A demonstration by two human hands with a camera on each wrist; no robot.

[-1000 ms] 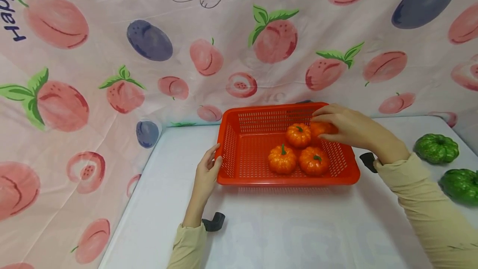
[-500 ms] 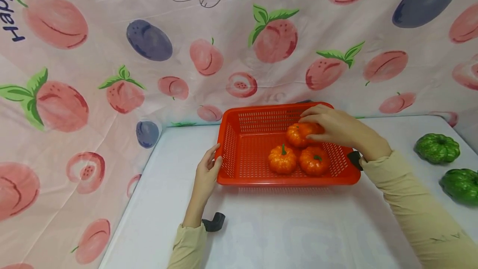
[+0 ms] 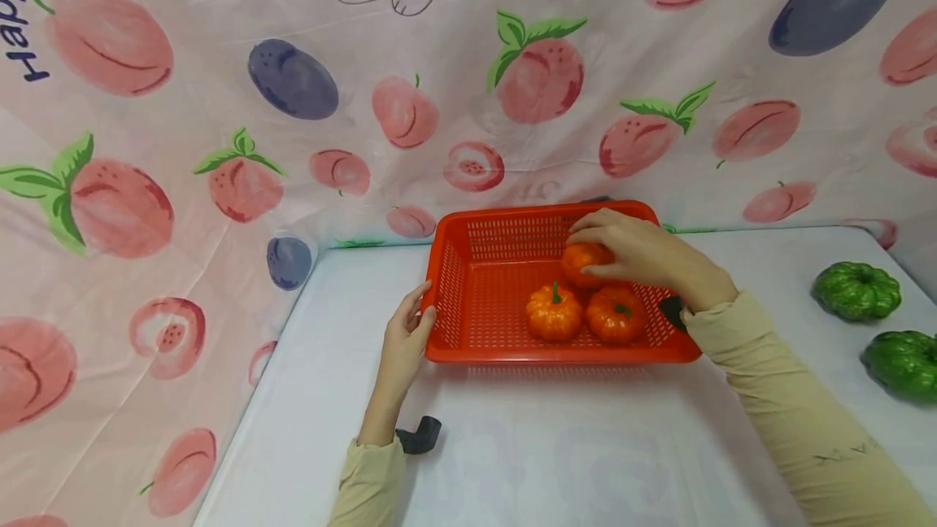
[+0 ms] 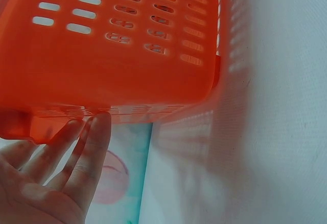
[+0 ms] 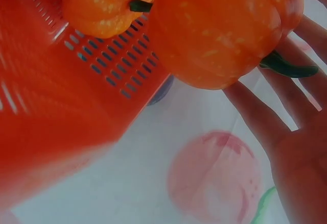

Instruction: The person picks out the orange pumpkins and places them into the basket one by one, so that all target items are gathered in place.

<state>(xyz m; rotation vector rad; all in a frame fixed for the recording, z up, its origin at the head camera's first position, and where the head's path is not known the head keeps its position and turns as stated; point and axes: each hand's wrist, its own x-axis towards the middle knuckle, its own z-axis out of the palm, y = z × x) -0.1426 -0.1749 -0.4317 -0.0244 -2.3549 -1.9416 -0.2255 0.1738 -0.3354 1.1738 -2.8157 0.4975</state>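
Observation:
A red plastic basket (image 3: 498, 354) with slotted walls stands on the white table, with several small orange pumpkins in its right half. My right hand (image 3: 633, 246) is over the basket and holds an orange pumpkin (image 5: 219, 30) by its sides, the green stem towards the palm. From above, the hand partly covers that pumpkin. In front of it lie a pumpkin (image 3: 554, 314) with an upright stem and another pumpkin (image 3: 616, 315) beside it. My left hand (image 3: 406, 340) touches the basket's left rim, its fingers fairly straight against the outside in the left wrist view.
Two green pumpkin-like vegetables, one farther back (image 3: 856, 291) and one nearer (image 3: 904, 366), sit on the table at the right. A fruit-printed cloth (image 3: 468, 120) hangs behind the basket and along the left. A black wrist mount (image 3: 420, 435) juts from the left sleeve.
My right hand has moved left with its pumpkin, further over the basket, and now covers much of the rear pumpkin's place. The left hand and the basket have stayed put.

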